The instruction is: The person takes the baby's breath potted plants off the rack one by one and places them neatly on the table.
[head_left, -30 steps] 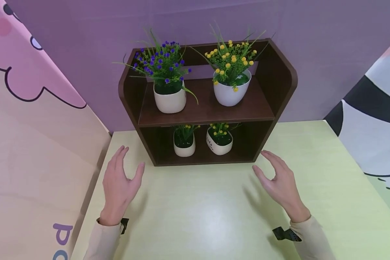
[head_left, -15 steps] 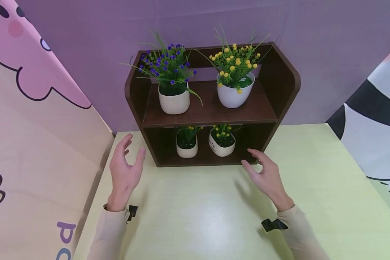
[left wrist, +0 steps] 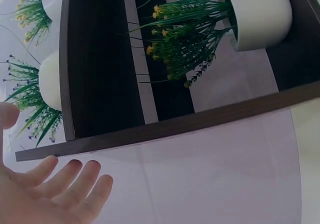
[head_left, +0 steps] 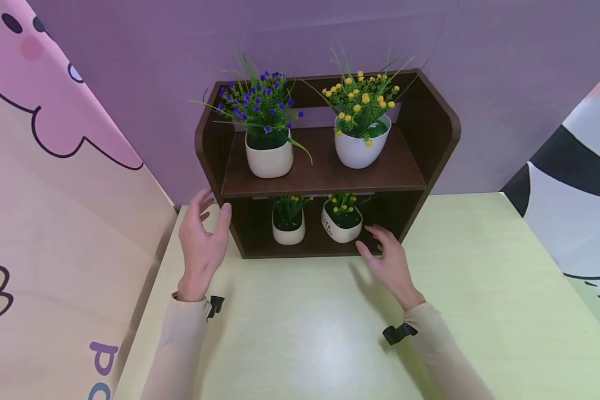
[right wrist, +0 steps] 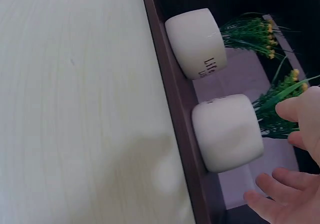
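A dark brown two-tier shelf (head_left: 320, 186) stands against the purple backdrop. On its lower tier sit two white pots with yellow flowers, a left pot (head_left: 288, 236) and a right pot (head_left: 344, 231) bearing printed letters. My right hand (head_left: 387, 266) is just right of the right pot, fingers spread and apart from it; the right wrist view has the same pot (right wrist: 227, 134) beside the fingers. Outside the shelf's left side is my left hand (head_left: 203, 244), fingers loosely bent and thumb apart. In the left wrist view its fingertips (left wrist: 92, 169) lie close to the side panel; contact is unclear.
The upper tier holds a white pot with purple flowers (head_left: 270, 161) and a rounder white pot with yellow flowers (head_left: 361, 150). A pale wooden table (head_left: 300, 322) lies in front. A cartoon-printed panel (head_left: 70, 233) borders the left side.
Both hands have moved forward toward the shelf. The right hand has also shifted left, to the lower right pot; the left hand has come nearer the shelf's left side. The pots stay put.
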### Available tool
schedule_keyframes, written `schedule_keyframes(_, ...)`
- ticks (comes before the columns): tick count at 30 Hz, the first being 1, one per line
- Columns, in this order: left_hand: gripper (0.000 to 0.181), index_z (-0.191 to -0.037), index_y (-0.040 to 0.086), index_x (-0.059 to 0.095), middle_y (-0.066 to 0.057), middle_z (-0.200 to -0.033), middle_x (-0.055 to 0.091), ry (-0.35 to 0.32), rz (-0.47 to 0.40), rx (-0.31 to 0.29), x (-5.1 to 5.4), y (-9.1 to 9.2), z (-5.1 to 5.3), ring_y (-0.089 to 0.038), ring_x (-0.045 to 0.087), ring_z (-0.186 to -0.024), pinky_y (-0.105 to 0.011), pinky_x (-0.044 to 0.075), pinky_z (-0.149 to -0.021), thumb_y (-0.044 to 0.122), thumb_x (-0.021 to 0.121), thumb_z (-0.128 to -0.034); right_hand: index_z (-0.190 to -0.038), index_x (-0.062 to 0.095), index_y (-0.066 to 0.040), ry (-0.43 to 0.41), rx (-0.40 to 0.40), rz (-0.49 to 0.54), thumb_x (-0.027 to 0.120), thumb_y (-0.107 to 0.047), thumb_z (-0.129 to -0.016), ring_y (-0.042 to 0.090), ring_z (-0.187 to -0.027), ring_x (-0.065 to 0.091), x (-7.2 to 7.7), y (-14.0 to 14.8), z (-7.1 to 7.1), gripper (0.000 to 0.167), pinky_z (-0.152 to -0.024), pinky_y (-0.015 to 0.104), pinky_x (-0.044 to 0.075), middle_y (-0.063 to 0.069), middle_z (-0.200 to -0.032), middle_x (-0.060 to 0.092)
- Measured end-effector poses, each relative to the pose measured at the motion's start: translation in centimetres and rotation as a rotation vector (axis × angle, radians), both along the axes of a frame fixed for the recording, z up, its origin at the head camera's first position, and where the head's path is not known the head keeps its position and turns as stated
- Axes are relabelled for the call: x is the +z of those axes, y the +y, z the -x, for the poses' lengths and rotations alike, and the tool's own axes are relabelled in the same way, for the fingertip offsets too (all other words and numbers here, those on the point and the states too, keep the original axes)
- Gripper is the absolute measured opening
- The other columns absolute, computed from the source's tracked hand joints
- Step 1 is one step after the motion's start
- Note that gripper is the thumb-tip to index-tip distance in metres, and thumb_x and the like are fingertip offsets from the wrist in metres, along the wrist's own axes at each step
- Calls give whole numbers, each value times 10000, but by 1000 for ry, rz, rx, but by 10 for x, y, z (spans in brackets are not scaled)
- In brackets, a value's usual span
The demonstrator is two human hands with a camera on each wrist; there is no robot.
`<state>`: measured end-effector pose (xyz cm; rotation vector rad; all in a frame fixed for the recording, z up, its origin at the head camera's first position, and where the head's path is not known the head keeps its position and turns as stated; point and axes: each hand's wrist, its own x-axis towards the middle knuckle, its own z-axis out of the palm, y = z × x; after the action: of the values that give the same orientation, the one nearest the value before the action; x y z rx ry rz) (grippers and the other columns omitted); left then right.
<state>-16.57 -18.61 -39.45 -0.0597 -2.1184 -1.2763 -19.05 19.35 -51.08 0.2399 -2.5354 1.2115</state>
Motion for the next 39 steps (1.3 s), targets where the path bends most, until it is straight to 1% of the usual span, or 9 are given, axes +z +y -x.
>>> schedule_keyframes(4,503,-1483,76,569,-111,-1449,658,4,-51,-17,2,2,7,-315,669,-1295,-512,550,-1045,262,685,-1030,-1403,651,2,-15,-10,-8,744,-204,-994,482,-1304,613,-9,-5,9,467,-998,638,573,290,-1501,560)
schedule_keyframes(7,502,-1485,83,564,-109,-1446,660,-9,-84,-28,4,3,12,-305,673,-1291,-530,556,-1034,282,677,-1039,-1398,654,11,-25,-16,-7,756,-191,-981,474,-1326,600,-14,-8,14,475,-1001,628,576,286,-1500,561)
schedule_keyframes(12,492,-1474,75,575,-132,-1407,680,-37,-89,-15,7,3,19,-316,670,-1281,-514,549,-1046,299,670,-1047,-1370,677,5,-22,-23,4,774,-165,-958,478,-1363,577,-20,-13,17,456,-1001,619,578,297,-1497,563)
schedule_keyframes(15,490,-1472,63,579,-154,-1397,687,-52,-83,-7,7,2,23,-336,667,-1276,-510,541,-1062,295,668,-1050,-1359,692,-9,-21,-22,13,773,-160,-958,479,-1358,581,-22,-18,19,436,-1000,616,579,302,-1493,565)
schedule_keyframes(22,412,-1402,21,621,-205,-1346,704,-70,-88,-21,6,0,34,-401,690,-1243,-571,565,-1045,262,634,-1067,-1381,692,-26,-26,-32,25,754,-176,-982,456,-1368,581,-25,-22,28,430,-1002,603,581,277,-1504,569)
schedule_keyframes(26,382,-1372,37,648,-194,-1328,717,-112,-105,-23,5,-1,37,-376,713,-1223,-545,592,-1014,267,629,-1067,-1359,698,-10,-17,-39,34,762,-176,-982,457,-1363,585,-27,-24,32,417,-991,609,588,280,-1492,578)
schedule_keyframes(30,403,-1398,37,640,-190,-1362,704,-152,-147,-40,3,-2,40,-361,712,-1242,-535,593,-1022,274,619,-1073,-1328,700,-6,-22,-48,48,769,-174,-983,450,-1376,576,-27,-25,35,390,-1005,600,587,276,-1494,575)
schedule_keyframes(34,436,-1431,28,617,-196,-1405,680,-168,-162,-57,2,-3,40,-381,690,-1279,-559,576,-1048,292,603,-1084,-1287,706,4,-17,-55,80,774,-162,-983,452,-1360,583,-27,-27,36,353,-1014,597,583,275,-1480,580)
schedule_keyframes(39,451,-1424,13,620,-216,-1405,677,-176,-163,-63,1,-5,40,-401,682,-1283,-576,569,-1046,308,602,-1084,-1234,719,21,-8,-72,115,786,-128,-973,435,-1331,604,-27,-29,38,308,-1021,586,583,262,-1445,603)
